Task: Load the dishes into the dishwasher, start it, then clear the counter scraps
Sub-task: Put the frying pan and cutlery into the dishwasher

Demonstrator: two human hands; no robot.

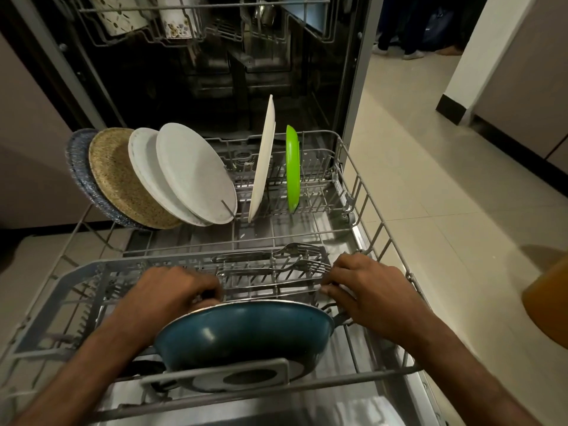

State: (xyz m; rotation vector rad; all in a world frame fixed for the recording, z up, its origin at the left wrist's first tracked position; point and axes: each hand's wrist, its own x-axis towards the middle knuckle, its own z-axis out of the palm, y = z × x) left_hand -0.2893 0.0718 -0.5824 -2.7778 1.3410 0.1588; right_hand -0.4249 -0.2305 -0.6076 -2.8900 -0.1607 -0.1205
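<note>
The dishwasher's lower rack (373,210) is pulled out over the open door. A blue frying pan (246,336) stands on edge at the rack's front. My left hand (172,295) curls over the pan's upper rim. My right hand (362,290) pinches a fork (302,289) lying on the grey cutlery tray (101,272), beside two other forks (295,253). Further back stand a blue plate (76,167), a speckled tan plate (123,176), two white plates (190,167), a cream plate (264,158) on edge and a green plate (292,167).
The upper rack (196,26) holds patterned cups and steel items. Tiled floor (430,167) lies to the right, with a person's feet (399,50) at the far back. An orange object (550,302) is at the right edge. Cabinet fronts flank the dishwasher.
</note>
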